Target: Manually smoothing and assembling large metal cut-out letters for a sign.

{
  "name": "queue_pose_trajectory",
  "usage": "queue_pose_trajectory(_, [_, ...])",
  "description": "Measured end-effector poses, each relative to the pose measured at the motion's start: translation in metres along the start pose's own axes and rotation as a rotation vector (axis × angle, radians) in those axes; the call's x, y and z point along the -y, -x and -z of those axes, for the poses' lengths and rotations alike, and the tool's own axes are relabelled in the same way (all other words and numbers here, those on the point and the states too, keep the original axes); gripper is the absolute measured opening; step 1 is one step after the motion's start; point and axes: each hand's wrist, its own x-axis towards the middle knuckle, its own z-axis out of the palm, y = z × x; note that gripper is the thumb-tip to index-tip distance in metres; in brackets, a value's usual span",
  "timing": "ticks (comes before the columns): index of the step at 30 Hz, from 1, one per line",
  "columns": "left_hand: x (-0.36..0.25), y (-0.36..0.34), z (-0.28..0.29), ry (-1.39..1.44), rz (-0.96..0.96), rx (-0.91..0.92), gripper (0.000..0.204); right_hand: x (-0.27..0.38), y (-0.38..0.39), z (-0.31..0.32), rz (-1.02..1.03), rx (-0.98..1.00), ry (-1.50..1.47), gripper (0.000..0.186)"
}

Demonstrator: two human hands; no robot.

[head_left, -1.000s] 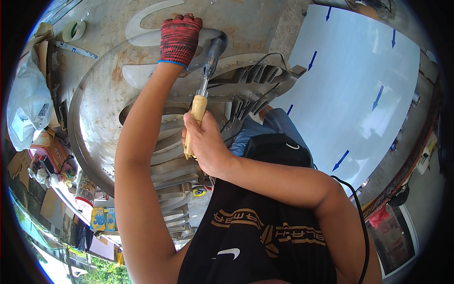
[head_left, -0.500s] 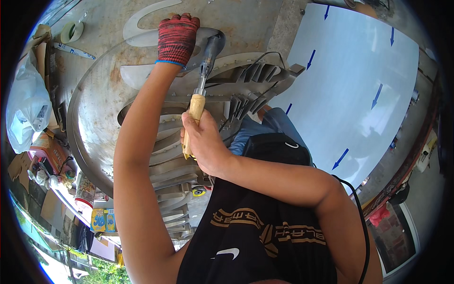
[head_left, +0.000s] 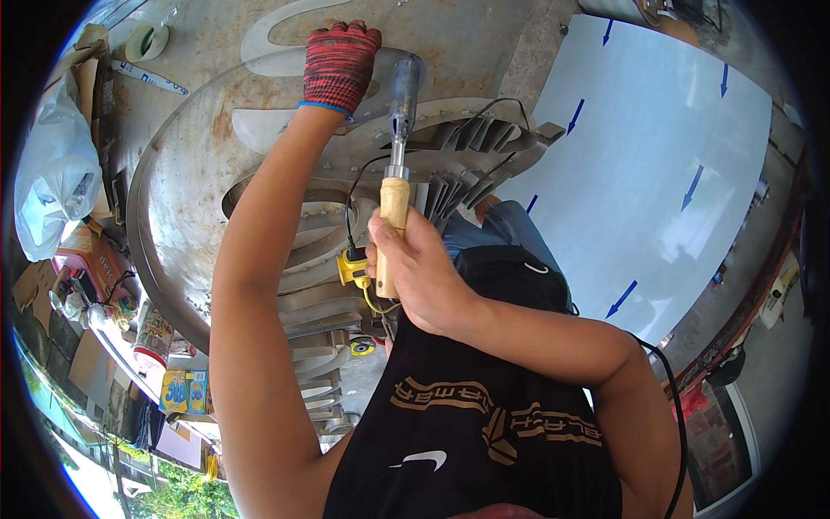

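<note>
My left hand, in a red and black knit glove, is closed on a large metal piece with a curved rim. What its fingers hold is hidden. Bare and wrapped around a light wooden handle, my right hand holds what looks like a large soldering iron. Its thick, dark metal head points away from me, just right of the glove. Thin bent metal strips stand on edge under and beside the tool. Left of the handle sits a yellow socket with a black plug and cord.
A pale blue-white sheet with blue arrows covers the right. At the left are a tape roll, a clear plastic bag and a yellow-blue box. A black cord runs past my right arm.
My right hand has moved slightly right, and the iron's head has swung to point straighter away. The yellow socket now shows beside the handle. My gloved hand keeps its place on the metal.
</note>
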Motion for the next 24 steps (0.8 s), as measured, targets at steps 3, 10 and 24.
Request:
queue_pose_trajectory(3, [0.002,0.005,0.005,0.015,0.003,0.002,0.054,0.030,0.041,0.014,-0.019,0.034,0.006,0.019])
queue_pose_trajectory(10, [0.001,0.002,-0.003,-0.032,0.002,0.020,0.040,0.109,0.098,0.069,0.169,-0.149,0.299,0.026])
queue_pose_trajectory(24, [-0.001,0.004,0.010,-0.012,0.024,0.024,0.046,0.221,0.098,0.192,0.820,-0.760,1.146,0.033])
